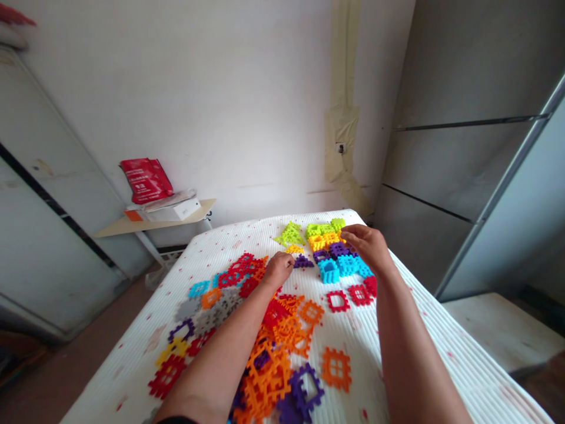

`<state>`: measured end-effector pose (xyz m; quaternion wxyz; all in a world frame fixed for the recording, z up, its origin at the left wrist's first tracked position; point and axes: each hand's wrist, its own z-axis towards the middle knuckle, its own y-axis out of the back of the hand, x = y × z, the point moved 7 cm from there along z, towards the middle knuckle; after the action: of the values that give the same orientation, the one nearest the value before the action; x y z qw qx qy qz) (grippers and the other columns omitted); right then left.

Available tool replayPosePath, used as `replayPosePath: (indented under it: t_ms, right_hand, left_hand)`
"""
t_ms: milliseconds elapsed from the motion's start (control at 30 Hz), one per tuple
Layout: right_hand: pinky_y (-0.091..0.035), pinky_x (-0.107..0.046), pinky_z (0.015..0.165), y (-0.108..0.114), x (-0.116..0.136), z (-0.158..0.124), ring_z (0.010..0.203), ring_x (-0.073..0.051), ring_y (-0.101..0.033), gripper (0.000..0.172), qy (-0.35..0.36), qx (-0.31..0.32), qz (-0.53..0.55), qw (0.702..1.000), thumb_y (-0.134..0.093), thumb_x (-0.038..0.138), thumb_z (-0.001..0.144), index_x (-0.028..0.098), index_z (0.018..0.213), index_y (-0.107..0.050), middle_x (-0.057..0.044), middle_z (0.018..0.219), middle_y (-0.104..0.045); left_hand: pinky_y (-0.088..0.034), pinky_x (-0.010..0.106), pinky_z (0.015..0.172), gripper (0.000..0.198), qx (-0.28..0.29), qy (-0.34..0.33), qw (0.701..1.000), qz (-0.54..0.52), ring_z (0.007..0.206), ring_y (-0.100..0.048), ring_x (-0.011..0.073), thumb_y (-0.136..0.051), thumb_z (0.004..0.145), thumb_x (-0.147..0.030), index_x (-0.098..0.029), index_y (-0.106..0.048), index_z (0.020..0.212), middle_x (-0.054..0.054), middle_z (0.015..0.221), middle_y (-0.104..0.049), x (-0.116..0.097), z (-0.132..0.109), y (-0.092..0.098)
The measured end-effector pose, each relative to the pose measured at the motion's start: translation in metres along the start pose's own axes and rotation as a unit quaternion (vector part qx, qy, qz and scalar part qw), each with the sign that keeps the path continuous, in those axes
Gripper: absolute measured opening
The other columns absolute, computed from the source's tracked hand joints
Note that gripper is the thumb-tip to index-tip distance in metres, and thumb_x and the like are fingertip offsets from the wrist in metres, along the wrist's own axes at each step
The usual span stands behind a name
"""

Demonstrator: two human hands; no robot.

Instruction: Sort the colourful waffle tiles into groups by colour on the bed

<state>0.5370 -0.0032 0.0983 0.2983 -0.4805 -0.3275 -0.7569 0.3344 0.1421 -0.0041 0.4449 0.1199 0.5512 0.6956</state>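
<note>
My left hand (279,269) is closed above the upper edge of the loose pile, beside small purple triangle pieces (302,261); anything inside its fingers is hidden. At the right end of the yellow stacks (325,241), my right hand (365,241) has thumb and fingers pinched together, and I cannot make out what is between them. Green stacks (324,229) stand behind the yellow ones. In front of these come purple stacks (339,250) and blue stacks (346,266). Green triangle pieces (290,234) lie left of the stacks.
Loose orange pieces (269,377), with red, grey, purple and yellow ones, cover the middle and left of the white bed-like surface (145,347). Red square frames (338,301) lie before the blue stacks. A side table (115,227) holds a red bag (145,179).
</note>
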Motion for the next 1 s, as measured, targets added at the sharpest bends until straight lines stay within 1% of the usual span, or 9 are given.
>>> replayPosePath:
  t_ms: [200,300,467,633,767,1000]
  right_hand:
    - [-0.046,-0.026,0.049,-0.003,0.0,0.0,0.054,-0.016,-0.061,0.033,0.005,0.008,-0.005,1.0,-0.062,0.042,0.065,0.013,0.082,-0.067,-0.006,0.067,-0.068]
    - [-0.045,-0.026,0.05,-0.005,-0.002,0.0,0.054,-0.016,-0.061,0.034,0.011,0.013,-0.012,1.0,-0.062,0.043,0.066,0.013,0.082,-0.067,-0.005,0.067,-0.067]
    - [-0.045,-0.025,0.05,-0.009,-0.002,0.0,0.055,-0.016,-0.06,0.033,0.015,0.025,-0.009,1.0,-0.061,0.042,0.067,0.014,0.082,-0.067,-0.005,0.069,-0.068]
    - [-0.045,-0.025,0.049,-0.008,-0.001,0.0,0.054,-0.015,-0.059,0.032,0.013,0.022,-0.005,1.0,-0.061,0.041,0.066,0.014,0.082,-0.066,-0.005,0.069,-0.067]
    - [-0.044,-0.025,0.05,-0.01,0.0,0.0,0.054,-0.014,-0.058,0.029,0.018,0.028,-0.007,0.999,-0.06,0.041,0.067,0.014,0.079,-0.065,-0.004,0.067,-0.066]
    - [-0.045,-0.025,0.051,-0.011,0.0,-0.001,0.055,-0.015,-0.059,0.031,0.016,0.033,-0.011,0.999,-0.06,0.041,0.067,0.014,0.08,-0.066,-0.005,0.069,-0.067]
  left_hand:
    - [-0.048,0.039,0.084,0.018,0.012,0.005,1.0,0.023,0.093,-0.058,0.0171,-0.056,0.085,-0.031,-0.014,-0.061,0.09,0.005,0.096,-0.062,-0.005,-0.001,0.006]
    - [-0.047,0.04,0.085,0.018,0.024,0.017,0.999,0.032,0.094,-0.058,0.0175,-0.057,0.084,-0.031,-0.014,-0.061,0.09,0.004,0.094,-0.062,-0.007,-0.003,0.007]
    - [-0.047,0.04,0.083,0.024,0.048,0.05,0.997,0.046,0.091,-0.058,0.0174,-0.056,0.084,-0.035,-0.015,-0.06,0.095,0.005,0.095,-0.062,-0.005,-0.003,0.003]
    - [-0.048,0.04,0.082,0.031,0.063,0.073,0.994,0.055,0.09,-0.059,0.0176,-0.055,0.085,-0.037,-0.016,-0.057,0.106,0.005,0.098,-0.062,-0.002,0.0,-0.004]
    - [-0.048,0.04,0.082,0.031,0.075,0.081,0.992,0.065,0.091,-0.059,0.0178,-0.054,0.085,-0.038,-0.016,-0.057,0.107,0.006,0.1,-0.061,-0.002,0.001,-0.007]
    - [-0.049,0.041,0.083,0.031,0.084,0.08,0.99,0.075,0.094,-0.058,0.0186,-0.054,0.086,-0.037,-0.016,-0.057,0.108,0.007,0.105,-0.06,-0.006,0.002,-0.009]
